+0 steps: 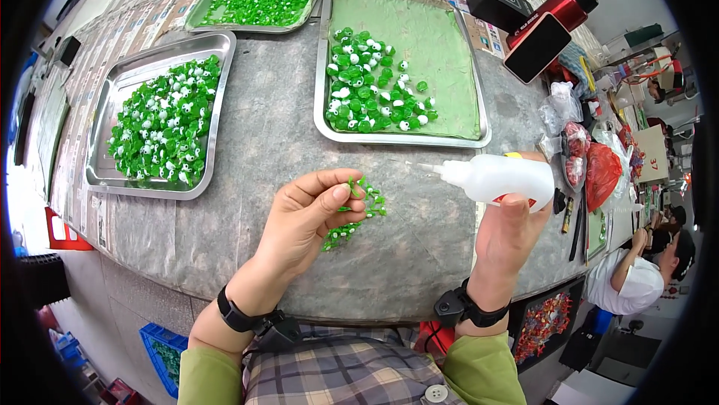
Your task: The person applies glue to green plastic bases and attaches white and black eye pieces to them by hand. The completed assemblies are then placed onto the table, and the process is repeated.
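My left hand (299,218) pinches a small green plastic piece (356,189) between thumb and fingertips. Just beyond and below those fingers, a little heap of similar green pieces (341,237) lies on the grey table cover. My right hand (511,236) is wrapped round a white squeeze bottle (500,177), tilted sideways. Its thin nozzle (425,168) points left, toward the left hand but apart from the green piece. Ahead of both hands, a metal tray (446,38) with a green lining holds green-and-white beads (363,90), mostly in its left half.
At the left is a metal tray (123,87) heaped with green-and-white eyed pieces; another tray (258,28) of green pieces stands farther back. A phone (537,47) leans by a red flask (565,7) and black box (496,2). Plastic bags (601,175) lie right. A co-worker (636,278) sits beyond.
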`<action>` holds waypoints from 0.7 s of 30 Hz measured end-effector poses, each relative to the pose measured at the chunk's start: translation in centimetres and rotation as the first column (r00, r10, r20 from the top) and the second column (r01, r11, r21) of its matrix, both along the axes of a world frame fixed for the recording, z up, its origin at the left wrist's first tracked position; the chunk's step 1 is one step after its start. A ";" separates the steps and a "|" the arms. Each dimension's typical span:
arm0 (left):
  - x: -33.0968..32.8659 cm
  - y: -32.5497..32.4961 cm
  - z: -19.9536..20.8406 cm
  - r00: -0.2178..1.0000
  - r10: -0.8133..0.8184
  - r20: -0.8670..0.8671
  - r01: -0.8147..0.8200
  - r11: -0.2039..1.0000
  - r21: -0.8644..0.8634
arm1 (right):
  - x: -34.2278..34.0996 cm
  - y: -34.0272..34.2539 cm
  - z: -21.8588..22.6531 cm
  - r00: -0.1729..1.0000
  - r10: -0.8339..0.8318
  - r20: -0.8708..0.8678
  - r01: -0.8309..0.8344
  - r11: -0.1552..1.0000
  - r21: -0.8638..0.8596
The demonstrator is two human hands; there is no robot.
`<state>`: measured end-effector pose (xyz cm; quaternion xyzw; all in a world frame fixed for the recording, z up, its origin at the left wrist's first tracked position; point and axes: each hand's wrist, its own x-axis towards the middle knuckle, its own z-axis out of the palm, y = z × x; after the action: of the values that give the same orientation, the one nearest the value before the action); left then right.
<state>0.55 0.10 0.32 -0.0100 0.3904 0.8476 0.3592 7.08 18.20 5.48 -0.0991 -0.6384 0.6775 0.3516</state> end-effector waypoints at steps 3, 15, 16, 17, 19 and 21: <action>0.0 0.1 -0.2 1.000 -0.021 -0.002 0.021 1.000 -0.009 | 0.1 -0.4 -0.4 0.996 -0.062 -0.061 0.062 0.998 0.000; 0.0 0.0 -0.3 1.000 -0.025 0.009 0.025 0.999 0.027 | 0.7 -1.0 -0.7 0.998 0.049 -0.043 -0.026 0.907 0.421; 0.0 0.0 -0.3 1.000 -0.027 0.005 0.027 0.999 0.024 | 0.7 -1.1 -0.7 0.998 0.049 -0.043 -0.027 0.907 0.421; 0.0 0.0 -0.3 1.000 -0.027 0.005 0.027 0.999 0.025 | 0.7 -1.1 -0.8 0.998 0.049 -0.032 -0.030 0.903 0.429; -0.1 0.0 -0.4 0.999 -0.034 0.014 0.034 0.999 0.035 | 0.6 -1.2 -0.8 0.999 0.048 -0.021 -0.034 0.899 0.437; -0.1 -0.1 -0.3 0.999 -0.034 0.011 0.034 0.999 0.031 | 0.6 -1.2 -0.7 0.998 0.048 -0.027 -0.031 0.900 0.435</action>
<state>0.50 0.03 -0.02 -0.0025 0.3752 0.8473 0.3759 7.66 16.99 4.73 0.0073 -0.7686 0.5268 0.3629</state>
